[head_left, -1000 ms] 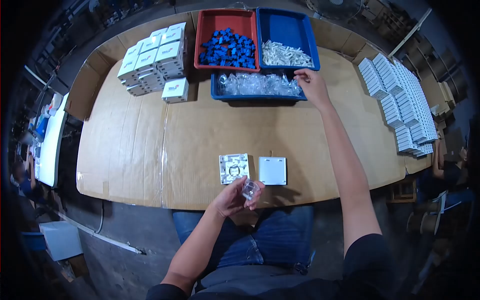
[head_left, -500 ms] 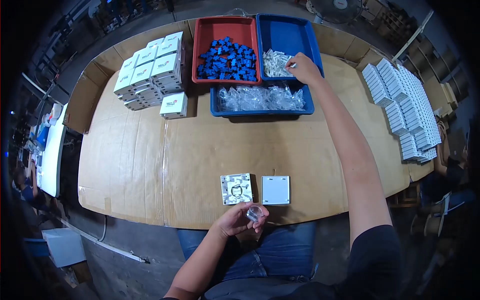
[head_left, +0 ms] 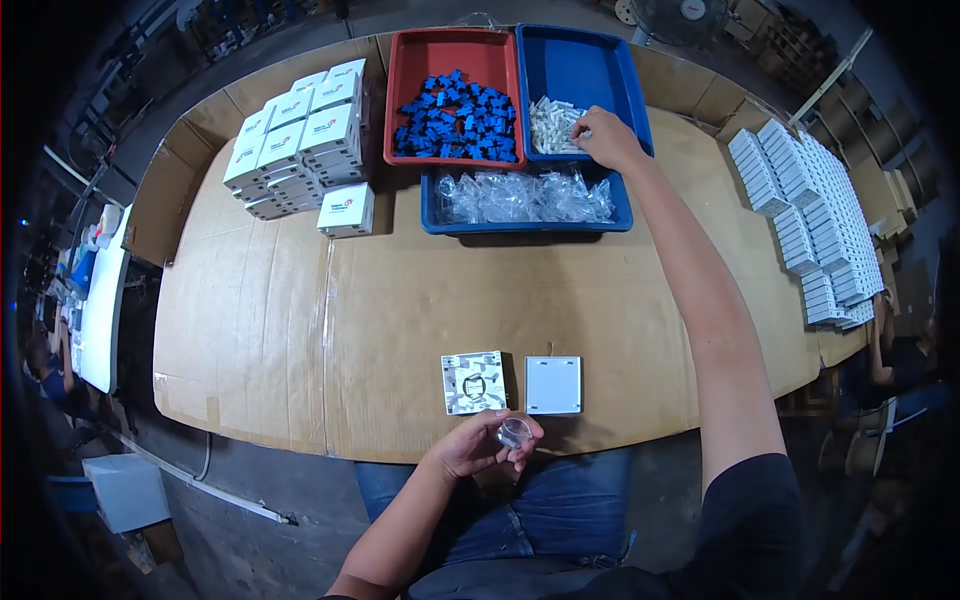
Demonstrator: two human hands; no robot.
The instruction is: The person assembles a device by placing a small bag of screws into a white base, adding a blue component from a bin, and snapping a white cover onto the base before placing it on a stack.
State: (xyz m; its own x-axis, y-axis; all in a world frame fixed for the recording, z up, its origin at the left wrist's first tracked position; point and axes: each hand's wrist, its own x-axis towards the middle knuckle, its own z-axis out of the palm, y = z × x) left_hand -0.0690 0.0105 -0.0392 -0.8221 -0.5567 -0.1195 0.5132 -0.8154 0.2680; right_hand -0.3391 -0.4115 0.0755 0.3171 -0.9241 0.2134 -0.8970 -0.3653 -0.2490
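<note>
A person's left hand (head_left: 487, 446), well nearer the body than the rectangular red tray (head_left: 455, 52), gripped a rounded clear plastic cup (head_left: 514, 433), thumb and fingers clamped around its glossy wall. The right hand (head_left: 607, 138) reached to the right of the red tray, fingertips down at the slim white pieces (head_left: 552, 122) heaped in a deep blue tray (head_left: 577, 65); whether that grip had closed on one could not be told. Knobbly blue pieces (head_left: 455, 120) filled the near part of the red tray. Just on its near side, a shallower blue bin (head_left: 530, 228) carried crinkly-looking transparent parts (head_left: 500, 198). Farther toward the body from the red tray, a square white base (head_left: 473, 382) with a moulded, ring-marked face and a smooth white panel (head_left: 553, 384) lay side by side on the cardboard-covered worktop (head_left: 450, 290). Printed white boxes (head_left: 290, 140) rose in stacks left of the red tray; ribbed-looking rows of white units (head_left: 805, 220) stood well to its right.
</note>
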